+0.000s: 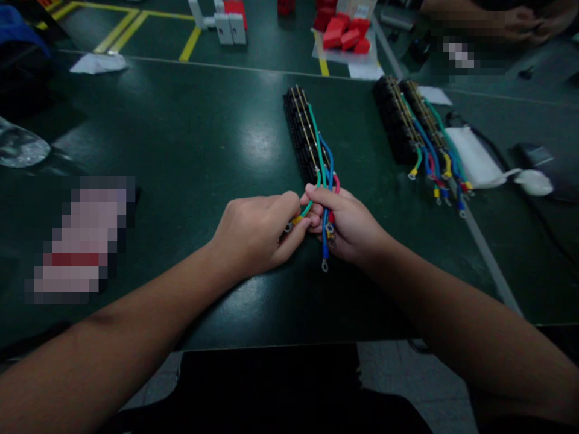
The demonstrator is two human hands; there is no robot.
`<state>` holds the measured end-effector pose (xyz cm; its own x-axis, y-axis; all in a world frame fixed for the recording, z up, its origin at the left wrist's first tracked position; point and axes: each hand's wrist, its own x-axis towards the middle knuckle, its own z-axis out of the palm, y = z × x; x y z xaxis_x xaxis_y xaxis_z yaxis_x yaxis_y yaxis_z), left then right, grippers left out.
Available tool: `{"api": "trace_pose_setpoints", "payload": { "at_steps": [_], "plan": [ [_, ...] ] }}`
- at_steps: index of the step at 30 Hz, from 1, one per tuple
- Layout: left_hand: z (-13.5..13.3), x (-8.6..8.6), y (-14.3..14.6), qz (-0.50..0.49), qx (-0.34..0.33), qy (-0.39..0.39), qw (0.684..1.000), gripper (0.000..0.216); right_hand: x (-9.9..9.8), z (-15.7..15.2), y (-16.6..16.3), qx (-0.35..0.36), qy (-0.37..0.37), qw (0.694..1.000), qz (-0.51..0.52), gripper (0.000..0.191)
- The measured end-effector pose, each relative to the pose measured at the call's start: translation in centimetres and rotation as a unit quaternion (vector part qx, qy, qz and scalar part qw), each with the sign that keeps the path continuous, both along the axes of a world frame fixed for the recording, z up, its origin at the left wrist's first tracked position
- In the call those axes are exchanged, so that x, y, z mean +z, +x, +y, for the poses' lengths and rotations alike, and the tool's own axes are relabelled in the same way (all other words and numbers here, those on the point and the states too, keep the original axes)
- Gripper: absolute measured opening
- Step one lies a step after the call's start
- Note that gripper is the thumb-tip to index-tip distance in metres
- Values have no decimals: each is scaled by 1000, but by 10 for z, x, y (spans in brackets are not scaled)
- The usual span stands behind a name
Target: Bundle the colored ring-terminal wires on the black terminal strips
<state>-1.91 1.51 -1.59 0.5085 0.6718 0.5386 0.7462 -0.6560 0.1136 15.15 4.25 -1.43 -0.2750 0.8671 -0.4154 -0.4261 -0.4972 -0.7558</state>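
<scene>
A black terminal strip [301, 132] lies on the dark green table [181, 138], running away from me. Green, blue and red wires [323, 160] with ring lugs run from it toward me. My right hand [346, 226] is closed round the bundle of wires just below the strip; a blue wire's lug [324, 264] hangs out beneath it. My left hand [256, 232] pinches the yellow-sleeved end of a green wire [302, 216], touching my right hand's fingers.
Two more wired terminal strips [409, 120] lie to the right, beside a white cloth-like object [479, 160]. Red parts [344, 30] sit at the far edge. Another person's hands [529, 24] rest at top right. A blurred packet [85, 241] lies left.
</scene>
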Motion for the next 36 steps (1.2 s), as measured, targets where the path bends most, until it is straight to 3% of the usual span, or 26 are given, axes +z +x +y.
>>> {"api": "trace_pose_setpoints", "payload": {
  "at_steps": [5,19,36],
  "plan": [
    [-2,4,0,15,-24,-2,1000,19,0,-1,-1,0,3,1000,3,29],
    [-2,2,0,46,-5,-8,999,20,3,0,-2,-5,-8,1000,-19,32],
    [1,3,-4,53,-29,-71,996,15,3,1,-2,9,-8,999,-32,31]
  ]
}}
